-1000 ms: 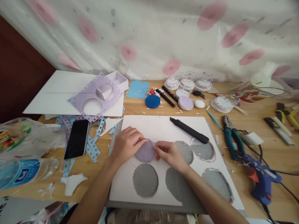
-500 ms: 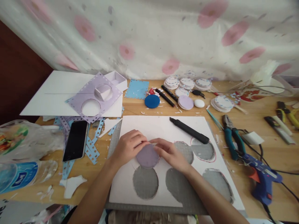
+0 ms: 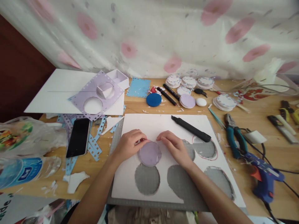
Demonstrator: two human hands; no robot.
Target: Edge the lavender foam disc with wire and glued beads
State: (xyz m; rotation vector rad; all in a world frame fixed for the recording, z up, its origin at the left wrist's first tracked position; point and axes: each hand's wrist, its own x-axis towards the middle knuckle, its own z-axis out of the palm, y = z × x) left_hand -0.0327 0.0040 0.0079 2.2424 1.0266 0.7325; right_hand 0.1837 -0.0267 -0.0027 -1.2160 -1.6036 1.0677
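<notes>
A lilac paper disc (image 3: 149, 153) lies flat on a white foam board (image 3: 154, 126) that has several round holes cut out of it. My left hand (image 3: 129, 144) rests at the disc's upper left edge with its fingers curled, and something small and red shows at the fingertips. On the disc's upper right edge my right hand (image 3: 174, 147) presses with curled fingers. Both hands touch the disc. A black utility knife (image 3: 191, 133) lies on the board just beyond my right hand.
A black phone (image 3: 78, 137) and blue paper strips lie left of the board. Teal pliers (image 3: 231, 134) and a blue glue gun (image 3: 265, 177) with cables sit to the right. Markers, a blue disc (image 3: 153, 100) and stacks of round cutouts line the back. Plastic bags crowd the left edge.
The lilac disc has shifted slightly right and now lies flat. My right hand moved from the disc's right side to its upper right edge; my left hand stayed at the upper left.
</notes>
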